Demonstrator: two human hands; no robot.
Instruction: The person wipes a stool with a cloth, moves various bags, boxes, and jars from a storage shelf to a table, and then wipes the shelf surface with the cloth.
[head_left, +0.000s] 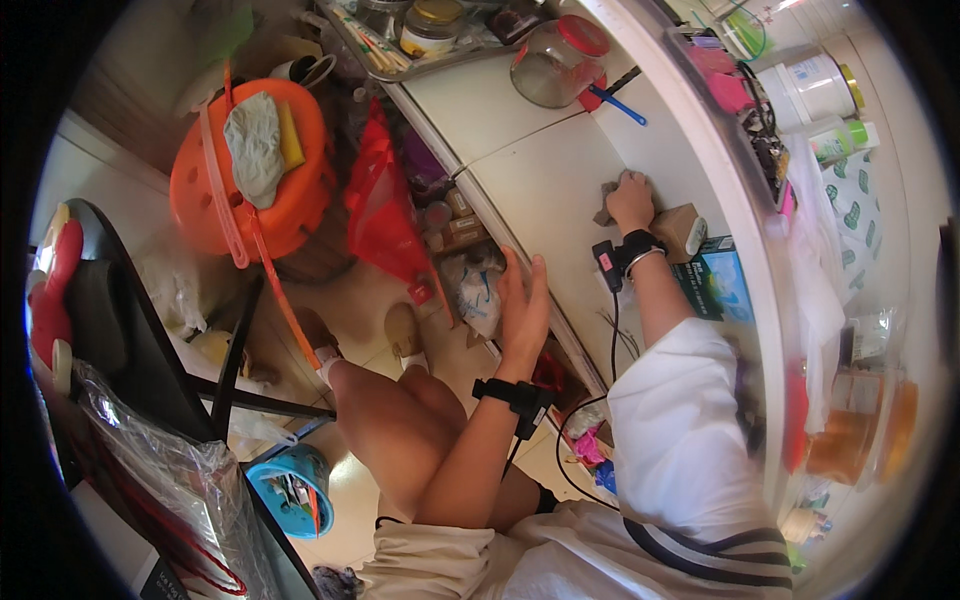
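My right hand (632, 203) is closed on a crumpled grey cloth (606, 206), which it presses against the white shelf (545, 190) toward its back side. Right beside that wrist stand a small brown cardboard box (680, 232) and a blue-green box (722, 280). My left hand (525, 308) is at the shelf's front edge, fingers stretched out and nothing in them. Just left of it, a clear plastic bag with pale contents (479, 295) sits lower down. A glass jar with a red lid (545, 68) stands farther along the shelf, next to a blue-handled tool (622, 106).
An orange plastic stool (200, 195) carries a grey cloth and a yellow sponge. A red bag (378, 205) hangs below the shelf edge. At left are a black chair (100, 300) and a blue basket (285, 490). An upper shelf at right bears jars, including a white tub (815, 88).
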